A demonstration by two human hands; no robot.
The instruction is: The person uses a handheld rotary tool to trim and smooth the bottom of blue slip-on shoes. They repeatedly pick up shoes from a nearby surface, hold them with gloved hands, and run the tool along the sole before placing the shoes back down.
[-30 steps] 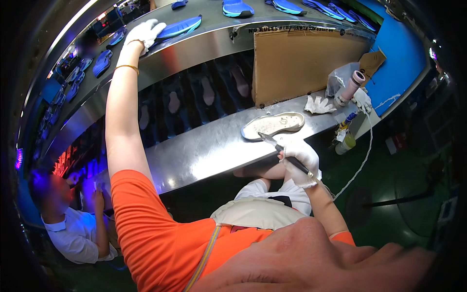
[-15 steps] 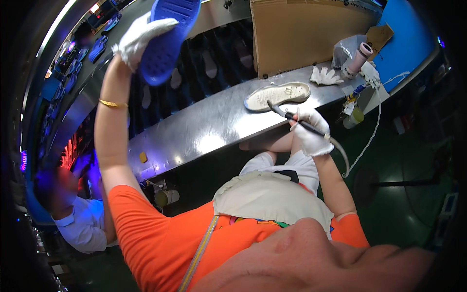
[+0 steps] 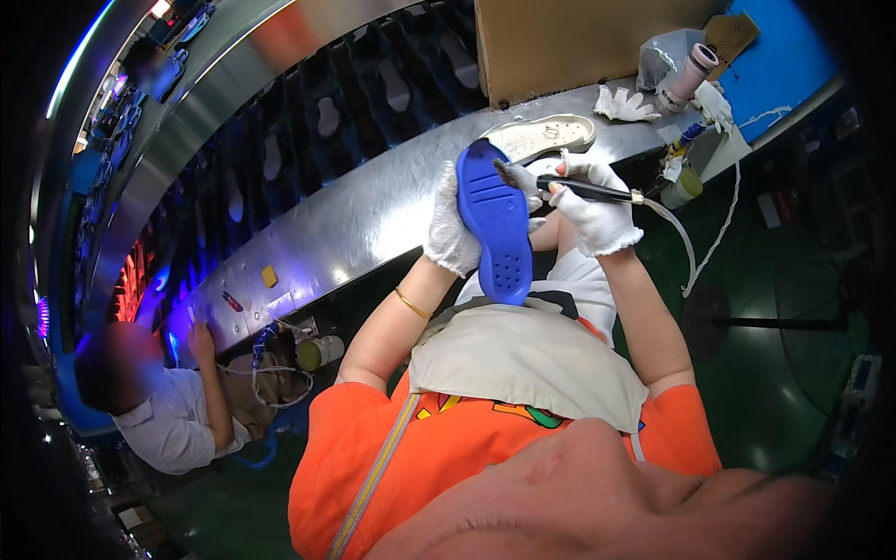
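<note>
A blue shoe sole is held upright in front of my apron by my left hand. That hand wears a white glove and grips the sole from its left edge and behind. My right hand, also gloved with bare fingertips showing, is closed around a black-handled brush with a pale hose running from its end. The dark bristles are at the upper right edge of the blue sole; whether they touch it, I cannot tell. Just behind, a cream shoe sole lies on the metal bench, partly covered by the blue one.
Along the metal bench sit a cardboard box, a loose white glove and a pink bottle. Beyond it, a dark conveyor carries several soles. A co-worker sits at left. A pot hangs below the bench edge.
My left hand has come down from the upper conveyor, bringing the blue sole in front of me. My right hand has lifted the brush from the cream sole to the blue one.
</note>
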